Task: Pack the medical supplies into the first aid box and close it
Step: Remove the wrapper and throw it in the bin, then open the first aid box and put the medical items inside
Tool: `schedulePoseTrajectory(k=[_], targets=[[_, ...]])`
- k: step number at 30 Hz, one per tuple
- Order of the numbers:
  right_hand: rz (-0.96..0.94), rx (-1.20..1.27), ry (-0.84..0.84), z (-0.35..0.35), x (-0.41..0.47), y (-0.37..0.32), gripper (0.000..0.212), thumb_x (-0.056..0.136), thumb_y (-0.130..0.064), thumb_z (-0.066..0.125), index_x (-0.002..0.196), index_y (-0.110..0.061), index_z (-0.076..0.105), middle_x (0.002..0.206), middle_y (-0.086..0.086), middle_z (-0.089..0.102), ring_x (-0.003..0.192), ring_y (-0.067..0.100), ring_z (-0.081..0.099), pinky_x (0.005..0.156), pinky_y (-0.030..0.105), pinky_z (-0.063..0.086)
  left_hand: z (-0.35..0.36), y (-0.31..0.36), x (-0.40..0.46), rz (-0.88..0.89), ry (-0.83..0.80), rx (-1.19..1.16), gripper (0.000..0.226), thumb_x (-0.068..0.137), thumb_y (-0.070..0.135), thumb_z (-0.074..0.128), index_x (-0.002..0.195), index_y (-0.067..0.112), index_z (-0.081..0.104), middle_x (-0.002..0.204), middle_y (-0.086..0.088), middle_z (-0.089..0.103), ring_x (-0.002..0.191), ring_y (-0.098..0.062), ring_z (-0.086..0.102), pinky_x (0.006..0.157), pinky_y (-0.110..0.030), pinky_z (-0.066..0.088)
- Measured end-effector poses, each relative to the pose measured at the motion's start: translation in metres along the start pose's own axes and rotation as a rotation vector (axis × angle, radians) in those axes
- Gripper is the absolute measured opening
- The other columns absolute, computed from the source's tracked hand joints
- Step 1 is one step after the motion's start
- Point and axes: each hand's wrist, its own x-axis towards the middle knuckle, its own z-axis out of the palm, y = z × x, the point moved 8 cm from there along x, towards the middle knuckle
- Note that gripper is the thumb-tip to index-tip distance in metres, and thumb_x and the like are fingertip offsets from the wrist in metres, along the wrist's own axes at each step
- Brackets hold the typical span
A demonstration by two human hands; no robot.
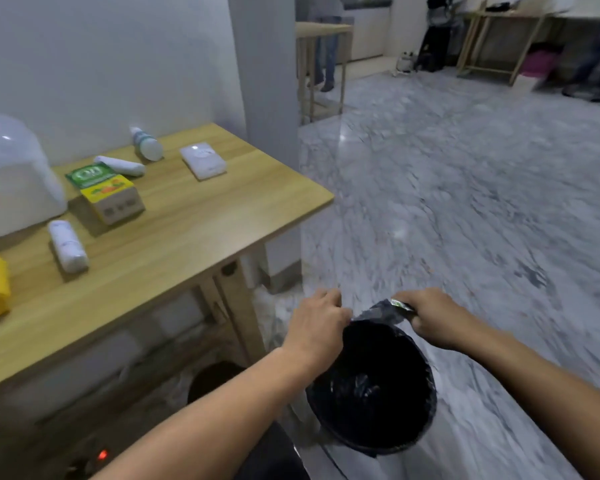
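Both hands off-task at the bin: left hand pinches the liner rim, right hand holds a wrapper scrap; supplies on the worktop risk staying unpacked.

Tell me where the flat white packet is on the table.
In the head view, the flat white packet lies near the wooden table's far right edge, just right of the tipped-over white bottle.
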Motion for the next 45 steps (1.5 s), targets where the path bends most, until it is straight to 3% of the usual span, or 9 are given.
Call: schedulePoseTrajectory(k=[2,5,9,12,17,23,30,39,45], targets=[[0.086,0.024,-0.078,0.03,-0.002,0.021,0.035,0.081,-0.006,0.051,0.059,-0.033,0.046,0.076,0.003,0.064,0.081,0.03,0.062,0.068,0.039,0.049,0.038,-0.001,0.0,-0.076,-0.15,-0.047,0.017,0.089,0.006,0.056,0.091,0.012,0.071,0.085,-0.004,0.047,0.074,-0.028,0.053,0.057,-0.035,0.035],[0.183,0.052,-0.142,0.066,-0.004,0.041,0.023,0.078,-0.006,0.048,0.068,-0.025,0.054,0.089,0.011,0.07,0.087,0.032,0.063,0.071,0.039,0.051,0.074,0.0,0.0,-0.155,-0.308,-0.101,0.022,0.093,0.007,0.051,0.101,0.01,0.071,0.103,-0.008,0.052,0.083,-0.031,0.058,0.068,-0.038,0.048],[0.215,0.046,-0.225,0.095,-0.009,0.052,0.026,0.079,-0.014,0.059,0.102,-0.024,0.065,0.106,0.006,0.069,0.1,0.03,0.063,0.081,0.038,0.053,0.11,0.001,-0.004,-0.194,-0.541,-0.155,0.042,0.086,0.006,0.058,0.128,0.01,0.054,0.132,-0.012,0.043,0.109,-0.035,0.056,0.087,-0.041,0.051],[0.213,-0.069,-0.374,0.106,-0.012,0.06,0.059,0.073,-0.009,0.067,0.131,-0.018,0.055,0.126,0.005,0.063,0.115,0.026,0.059,0.093,0.038,0.051,0.119,-0.002,-0.01,-0.169,-0.685,-0.07,0.072,0.079,0.009,0.068,0.143,0.014,0.035,0.148,-0.013,0.031,0.124,-0.034,0.048,0.095,-0.044,0.049],[0.192,-0.056,-0.293,0.067,0.01,0.049,0.054,0.073,-0.012,0.073,0.126,-0.015,0.061,0.122,0.005,0.067,0.106,0.023,0.065,0.088,0.031,0.053,0.081,-0.024,0.011,-0.162,-0.655,-0.086,0.056,0.077,0.033,0.073,0.126,0.015,0.055,0.125,-0.008,0.058,0.116,-0.029,0.056,0.092,-0.04,0.05],[-0.009,0.038,-0.085,-0.04,0.04,-0.049,0.057,0.076,-0.018,0.079,0.129,-0.011,0.058,0.126,0.006,0.065,0.103,0.02,0.067,0.091,0.032,0.052,-0.022,-0.046,0.045,-0.162,-0.605,-0.121,0.073,0.082,0.045,0.069,0.143,0.016,0.041,0.146,-0.002,0.047,0.129,-0.023,0.048,0.106,-0.036,0.041],[-0.26,-0.034,-0.004,-0.142,0.049,-0.187,0.054,0.072,-0.016,0.083,0.123,-0.013,0.063,0.121,0.006,0.067,0.102,0.019,0.066,0.087,0.032,0.054,-0.166,-0.068,0.039,-0.279,-0.465,-0.486,0.066,0.076,0.036,0.078,0.133,0.011,0.055,0.112,-0.005,0.07,0.092,-0.014,0.069,0.08,-0.032,0.06],[-0.477,-0.151,0.059,-0.167,0.072,-0.342,0.051,0.071,-0.018,0.083,0.119,-0.019,0.066,0.115,-0.001,0.069,0.092,0.016,0.066,0.081,0.03,0.053,-0.28,-0.188,-0.038,-0.511,-0.227,-0.181,0.065,0.071,0.04,0.08,0.128,0.016,0.059,0.116,0.001,0.069,0.108,-0.018,0.064,0.096,-0.033,0.051],[-0.703,-0.149,0.159,-0.145,0.084,-0.459,0.04,0.073,-0.016,0.078,0.113,-0.013,0.069,0.11,0.005,0.072,0.096,0.022,0.067,0.084,0.028,0.051,-0.338,-0.271,-0.111,-0.679,-0.031,0.035,0.044,0.075,0.044,0.074,0.112,0.021,0.067,0.111,0.003,0.067,0.103,-0.023,0.063,0.077,-0.033,0.054]])
